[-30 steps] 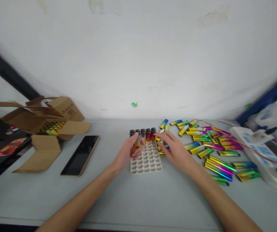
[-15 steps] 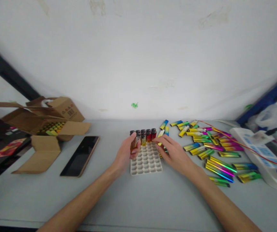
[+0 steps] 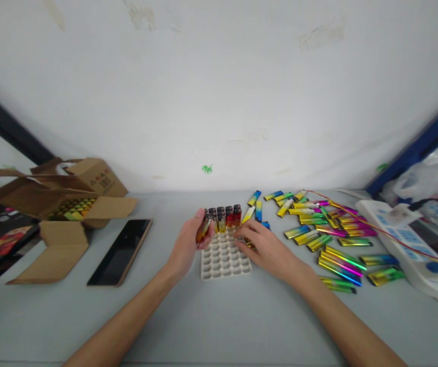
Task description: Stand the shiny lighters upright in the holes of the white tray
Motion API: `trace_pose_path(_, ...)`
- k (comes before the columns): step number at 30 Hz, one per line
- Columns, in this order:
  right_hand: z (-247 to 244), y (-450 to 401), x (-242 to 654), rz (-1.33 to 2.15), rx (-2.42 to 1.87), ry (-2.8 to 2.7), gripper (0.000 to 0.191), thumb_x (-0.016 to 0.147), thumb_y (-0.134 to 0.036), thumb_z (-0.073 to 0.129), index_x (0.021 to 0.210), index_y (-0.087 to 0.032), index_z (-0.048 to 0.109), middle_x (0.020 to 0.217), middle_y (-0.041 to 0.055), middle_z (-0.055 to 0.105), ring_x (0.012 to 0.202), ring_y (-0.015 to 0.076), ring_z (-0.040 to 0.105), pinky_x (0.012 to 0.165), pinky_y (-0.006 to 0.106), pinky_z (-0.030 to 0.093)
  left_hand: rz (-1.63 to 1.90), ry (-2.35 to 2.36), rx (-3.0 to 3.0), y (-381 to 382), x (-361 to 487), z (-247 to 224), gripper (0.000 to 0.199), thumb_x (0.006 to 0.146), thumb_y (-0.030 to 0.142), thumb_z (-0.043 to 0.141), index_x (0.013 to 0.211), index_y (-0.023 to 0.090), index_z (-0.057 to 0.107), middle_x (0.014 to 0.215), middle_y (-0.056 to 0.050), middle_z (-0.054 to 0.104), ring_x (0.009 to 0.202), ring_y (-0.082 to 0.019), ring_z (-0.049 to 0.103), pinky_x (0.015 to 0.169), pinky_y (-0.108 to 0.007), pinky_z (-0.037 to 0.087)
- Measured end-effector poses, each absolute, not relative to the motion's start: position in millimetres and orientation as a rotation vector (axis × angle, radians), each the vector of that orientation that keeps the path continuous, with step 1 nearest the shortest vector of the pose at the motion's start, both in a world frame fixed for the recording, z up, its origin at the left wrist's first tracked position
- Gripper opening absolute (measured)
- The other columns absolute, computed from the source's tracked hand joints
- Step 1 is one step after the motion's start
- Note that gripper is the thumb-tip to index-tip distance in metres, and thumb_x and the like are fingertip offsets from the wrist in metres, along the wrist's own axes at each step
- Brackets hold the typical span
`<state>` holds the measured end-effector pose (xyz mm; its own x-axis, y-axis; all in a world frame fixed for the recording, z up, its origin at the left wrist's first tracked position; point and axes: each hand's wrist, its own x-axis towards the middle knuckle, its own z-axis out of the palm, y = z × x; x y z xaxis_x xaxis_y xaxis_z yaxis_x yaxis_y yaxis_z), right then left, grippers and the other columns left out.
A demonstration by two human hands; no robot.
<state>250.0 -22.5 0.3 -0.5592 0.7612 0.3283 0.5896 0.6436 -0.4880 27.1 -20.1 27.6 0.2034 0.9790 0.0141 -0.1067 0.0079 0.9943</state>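
Observation:
A white tray (image 3: 225, 275) with rows of small pockets lies on the table between my hands. Along its far edge several lighters (image 3: 229, 216) with black tops stand upright, amber and red. My left hand (image 3: 188, 239), at the tray's left side, is closed around an amber lighter (image 3: 202, 232) held tilted; whether more are in the grip is hidden. Over the tray's right edge hovers my right hand (image 3: 261, 242), its fingers bent and apart, with no held thing visible. Shiny yellow-and-blue sleeves (image 3: 258, 210) lie just beyond it, some partly covered by the hand.
Many shiny coloured sleeves (image 3: 341, 265) are spread on the right, crossed by a thin red-yellow wire. A white power strip (image 3: 410, 244) borders them. On the left are a black phone (image 3: 121, 252) and an open cardboard box (image 3: 66, 244) with yellow items. A wall stands behind.
The lighter in my left hand has tilted over more. My right hand has shifted slightly toward the tray, its fingers spreading a little. The whole view has moved slightly.

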Motion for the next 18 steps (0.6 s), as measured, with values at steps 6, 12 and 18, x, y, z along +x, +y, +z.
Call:
trace_pose_path(6, 1.1, -22.8, 250.1, 0.438, -1.041, -2.339, 0.013, 0.104, -0.021, 0.058, 0.114, -0.019, 0.066, 0.115, 0.0102, 0.065, 0.113, 0.0252, 0.064, 0.101, 0.044, 0.056, 1.073, 1.036, 1.108, -19.5, 30.6, 27.1, 0.051, 0.093, 0.056, 0.050, 0.058, 0.020, 0.040, 0.053, 0.008, 0.024, 0.044, -0.007, 0.017, 0.043, -0.021, 0.015)
trace_pose_path(12, -0.5, -21.7, 250.1, 0.412, -1.036, -2.354, 0.014, 0.103, -0.022, 0.058, 0.114, -0.020, 0.067, 0.115, 0.0100, 0.066, 0.112, 0.0248, 0.065, 0.100, 0.043, 0.056, 1.066, 1.003, 1.083, -21.3, 31.6, 28.8, 0.053, 0.095, 0.065, 0.048, 0.070, 0.018, 0.048, 0.056, 0.008, 0.030, 0.043, -0.005, 0.022, 0.041, -0.016, 0.019)
trace_pose_path(18, 0.7, -21.0, 248.6, 0.323, -1.125, -2.398, 0.014, 0.100, -0.022, 0.064, 0.113, -0.017, 0.069, 0.115, 0.0122, 0.067, 0.112, 0.0276, 0.064, 0.099, 0.046, 0.055, 1.116, 0.880, 1.234, -27.3, 29.8, 40.1, 0.038, 0.095, 0.059, 0.060, 0.096, 0.021, 0.054, 0.080, 0.001, 0.056, 0.056, -0.013, 0.052, 0.036, -0.020, 0.041)
